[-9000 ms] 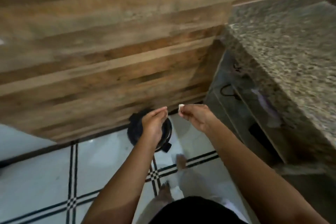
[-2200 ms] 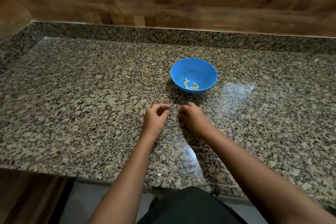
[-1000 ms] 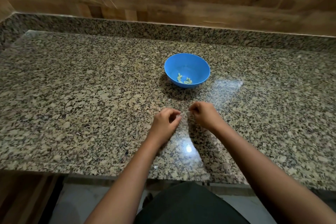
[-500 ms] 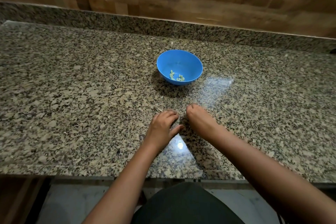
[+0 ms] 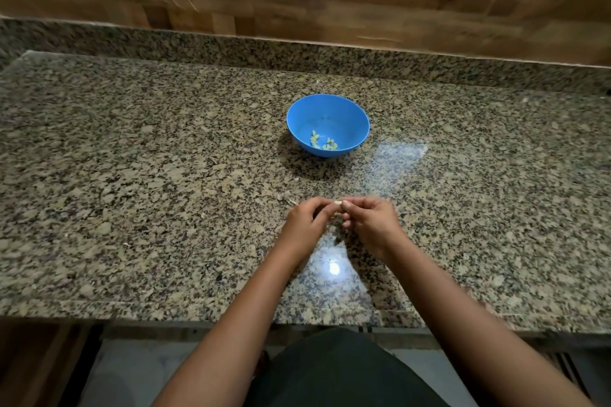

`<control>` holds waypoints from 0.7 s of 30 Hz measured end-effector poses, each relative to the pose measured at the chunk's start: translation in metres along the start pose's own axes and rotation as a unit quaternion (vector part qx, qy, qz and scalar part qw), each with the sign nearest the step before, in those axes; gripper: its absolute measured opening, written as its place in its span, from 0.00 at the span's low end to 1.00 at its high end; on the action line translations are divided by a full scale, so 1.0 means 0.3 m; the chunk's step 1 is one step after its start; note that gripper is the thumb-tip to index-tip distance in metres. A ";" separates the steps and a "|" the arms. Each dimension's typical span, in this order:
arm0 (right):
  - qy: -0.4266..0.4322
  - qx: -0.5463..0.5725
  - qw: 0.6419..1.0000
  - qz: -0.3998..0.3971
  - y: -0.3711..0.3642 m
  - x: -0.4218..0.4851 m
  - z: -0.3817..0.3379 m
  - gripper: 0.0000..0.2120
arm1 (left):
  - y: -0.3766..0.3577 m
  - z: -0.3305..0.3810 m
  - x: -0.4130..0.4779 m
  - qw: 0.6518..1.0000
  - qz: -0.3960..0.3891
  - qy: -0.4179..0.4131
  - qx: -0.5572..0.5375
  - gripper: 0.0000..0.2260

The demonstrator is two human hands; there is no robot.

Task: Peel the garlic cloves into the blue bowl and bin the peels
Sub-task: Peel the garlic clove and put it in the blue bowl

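Both pinching: left hand [image 5: 304, 222] and right hand [image 5: 371, 223] on one small pale garlic clove [image 5: 338, 203]; a slip could miss the round blue bowl [image 5: 331, 112].

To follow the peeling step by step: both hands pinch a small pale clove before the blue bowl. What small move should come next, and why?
Probably strip the skin from the garlic clove with the fingers: left hand and right hand both pinch it above the counter, short of the blue bowl, where peeled cloves already lie.
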State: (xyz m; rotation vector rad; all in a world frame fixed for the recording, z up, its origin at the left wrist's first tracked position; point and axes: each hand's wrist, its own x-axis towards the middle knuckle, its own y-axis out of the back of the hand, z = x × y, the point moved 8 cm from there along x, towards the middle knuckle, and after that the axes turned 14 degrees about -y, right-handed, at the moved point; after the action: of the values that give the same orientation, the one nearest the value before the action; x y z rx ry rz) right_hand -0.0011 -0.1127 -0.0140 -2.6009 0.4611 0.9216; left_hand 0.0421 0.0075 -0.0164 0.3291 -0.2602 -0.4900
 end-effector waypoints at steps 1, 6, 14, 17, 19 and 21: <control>-0.008 0.022 1.000 -0.017 -0.012 -0.003 0.004 0.05 | -0.009 0.003 0.003 1.000 -0.003 0.010 -0.026 0.10; 0.008 -0.006 0.999 -0.053 -0.039 -0.026 -0.020 0.06 | -0.005 0.012 0.018 0.998 0.010 0.023 -0.049 0.10; 0.114 -0.312 0.943 0.033 -0.035 -0.056 -0.126 0.05 | -0.009 0.048 0.061 0.999 -0.043 -0.018 -0.022 0.10; 0.232 -0.427 0.868 0.103 -0.057 -0.091 -0.165 0.03 | -0.023 0.042 0.061 0.986 -0.031 0.067 -0.149 0.10; 0.342 -0.504 0.782 0.133 -0.090 -0.128 -0.170 0.03 | -0.036 0.043 0.061 0.975 -0.037 0.107 -0.190 0.10; 0.356 -0.507 0.772 0.142 -0.089 -0.120 -0.152 0.04 | -0.038 0.042 0.066 0.979 -0.032 0.102 -0.174 0.10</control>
State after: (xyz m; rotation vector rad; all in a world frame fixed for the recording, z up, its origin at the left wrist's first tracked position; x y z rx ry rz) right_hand 0.0079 -0.1013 0.0483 -3.9851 0.6808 0.1386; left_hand 0.0501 -0.0150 -0.0058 0.0445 0.0390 -0.5513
